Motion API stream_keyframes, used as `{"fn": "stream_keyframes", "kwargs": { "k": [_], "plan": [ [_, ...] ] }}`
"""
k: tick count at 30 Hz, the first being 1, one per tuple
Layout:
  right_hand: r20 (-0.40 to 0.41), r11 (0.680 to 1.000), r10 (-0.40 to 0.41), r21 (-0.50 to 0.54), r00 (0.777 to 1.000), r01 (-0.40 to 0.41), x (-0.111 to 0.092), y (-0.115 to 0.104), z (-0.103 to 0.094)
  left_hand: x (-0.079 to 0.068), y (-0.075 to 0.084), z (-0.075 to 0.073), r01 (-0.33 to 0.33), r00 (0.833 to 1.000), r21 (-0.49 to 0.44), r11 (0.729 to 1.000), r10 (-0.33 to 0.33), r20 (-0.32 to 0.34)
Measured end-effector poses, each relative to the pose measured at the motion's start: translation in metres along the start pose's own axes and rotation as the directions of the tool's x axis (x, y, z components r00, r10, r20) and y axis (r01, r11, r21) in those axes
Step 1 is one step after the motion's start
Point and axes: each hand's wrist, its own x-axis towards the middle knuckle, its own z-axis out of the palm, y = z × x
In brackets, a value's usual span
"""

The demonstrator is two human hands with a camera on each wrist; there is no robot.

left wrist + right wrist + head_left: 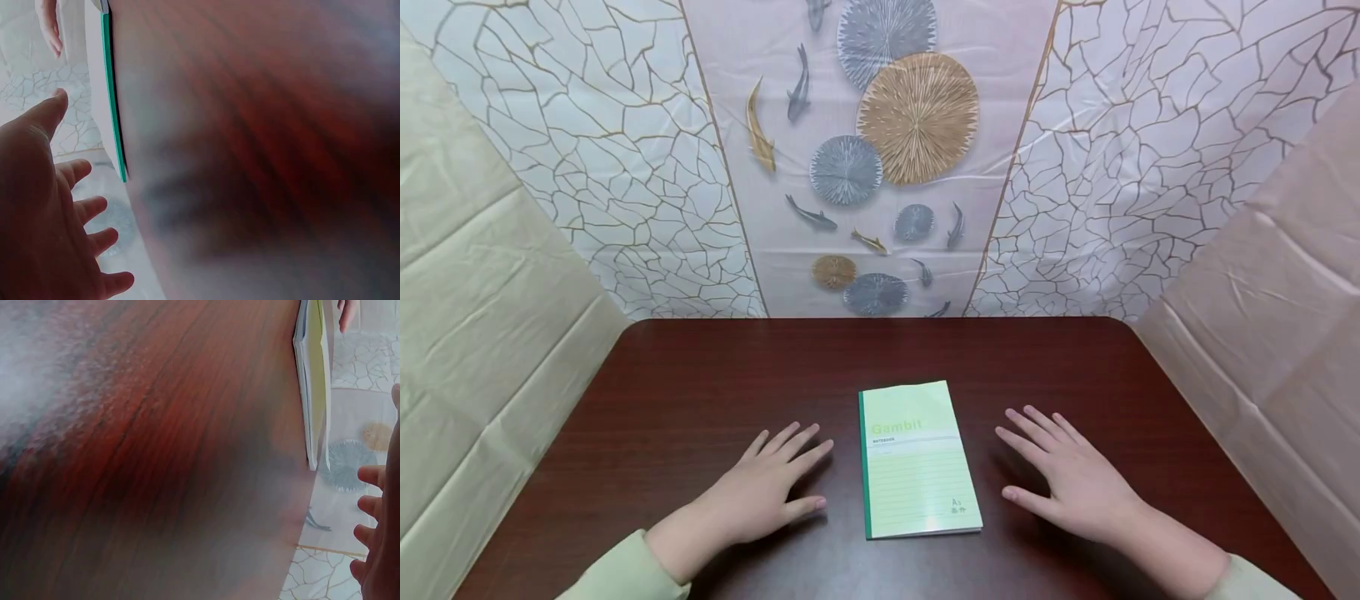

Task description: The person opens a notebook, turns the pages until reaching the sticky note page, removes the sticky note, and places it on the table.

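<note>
A light green notebook (917, 475) with a dark green spine lies closed on the table, its cover marked "Gambit". To its left is my left hand (763, 483), palm down with fingers spread and holding nothing. My right hand (1067, 475) is on the other side, fingers also spread, apart from the notebook. The left wrist view shows the notebook's green spine (111, 94) beyond the thumb of my left hand (56, 206). In the right wrist view, page edges (306, 394) of the notebook appear, with my right hand (378, 531) at the right border.
The dark reddish-brown wooden table (737, 358) has rounded far corners. Behind it hangs a patterned cloth (880, 242) with fish and round leaf shapes. Beige cloth walls (482, 333) stand close along both sides of the table.
</note>
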Motion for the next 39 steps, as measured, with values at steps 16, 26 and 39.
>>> {"fn": "stream_keyframes", "kwargs": {
  "k": [16,26,39],
  "plan": [
    [0.129,0.995,0.065,0.069,0.990,-0.075,0.021,-0.015,0.021,0.045,0.012,0.007,0.028,0.992,-0.005,1.000,-0.027,0.120],
    [0.175,0.993,0.069,0.077,0.982,-0.084,0.025,-0.019,0.030,0.060,0.017,0.015,0.043,0.983,-0.007,0.999,-0.041,0.179],
    [0.181,0.995,0.044,0.084,0.982,-0.059,0.029,-0.022,0.035,0.065,0.021,0.011,0.072,0.971,0.007,0.997,-0.071,0.230]
  ]
}}
